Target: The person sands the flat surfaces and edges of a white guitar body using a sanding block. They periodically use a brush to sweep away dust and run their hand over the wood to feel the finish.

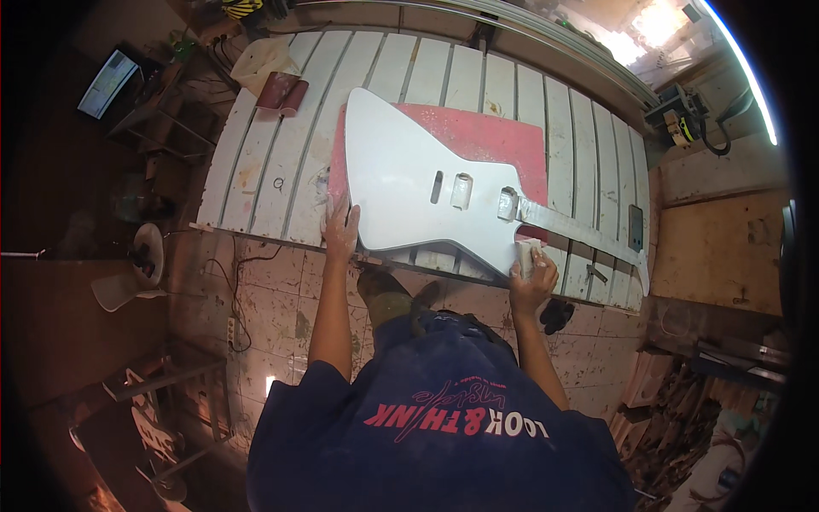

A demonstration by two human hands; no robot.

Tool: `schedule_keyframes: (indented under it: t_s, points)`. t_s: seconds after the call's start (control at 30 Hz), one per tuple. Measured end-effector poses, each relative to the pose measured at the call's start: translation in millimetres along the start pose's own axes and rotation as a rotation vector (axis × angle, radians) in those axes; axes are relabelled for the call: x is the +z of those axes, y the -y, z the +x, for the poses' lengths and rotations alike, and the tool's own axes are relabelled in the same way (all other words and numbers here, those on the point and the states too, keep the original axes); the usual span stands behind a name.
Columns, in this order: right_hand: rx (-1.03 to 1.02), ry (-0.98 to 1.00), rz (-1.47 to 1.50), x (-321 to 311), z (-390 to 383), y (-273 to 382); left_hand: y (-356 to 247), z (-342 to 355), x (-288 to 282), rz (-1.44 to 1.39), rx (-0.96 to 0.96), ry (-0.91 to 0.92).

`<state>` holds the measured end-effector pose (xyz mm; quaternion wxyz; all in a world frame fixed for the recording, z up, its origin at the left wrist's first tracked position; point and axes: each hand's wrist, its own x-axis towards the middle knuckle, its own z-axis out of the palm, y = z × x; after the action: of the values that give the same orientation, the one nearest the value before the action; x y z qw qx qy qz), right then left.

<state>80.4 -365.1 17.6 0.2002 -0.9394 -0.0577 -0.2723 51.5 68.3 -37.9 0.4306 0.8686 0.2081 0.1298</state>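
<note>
A white electric guitar (401,183) with an angular body lies flat, its covered neck (572,225) pointing right. Oblong cut-outs show in its face. Under it is a pink mat (503,141) on a white slatted table (290,183). My left hand (341,229) rests against the body's lower left edge, fingers stretched out and dusty. My right hand (535,279) is closed around a small pale sanding block (526,252), held at the guitar's near edge just below where the neck joins the body. The hand covers part of the block.
Reddish-brown sandpaper rolls (281,92) and a plastic bag (264,61) lie at the table's far left. A phone (636,228) sits by the guitar's head, and a small dark tool (596,273) near the front edge. A cable (235,294) runs over the tiled floor.
</note>
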Motion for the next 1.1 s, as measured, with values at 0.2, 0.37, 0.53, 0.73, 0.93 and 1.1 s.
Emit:
schedule_keyframes:
  t_s: [0.2,0.37,0.53,0.73,0.93,1.1]
  points:
    - [0.017,-0.009,-0.021,-1,-1,-4,-22,-4,2,0.111,0.078,0.015]
    - [0.021,-0.025,-0.019,1,1,1,-18,-4,-1,0.020,0.054,0.013]
    - [0.016,-0.023,0.001,0,2,3,-14,-2,0,0.118,0.048,0.001]
    - [0.019,-0.030,-0.008,1,1,1,-18,-5,2,0.116,0.003,-0.008]
    - [0.026,-0.045,0.015,3,0,0,-17,-3,2,0.142,-0.024,0.017]
    - [0.032,-0.049,0.025,3,-2,1,-11,-2,3,0.193,-0.009,0.023]
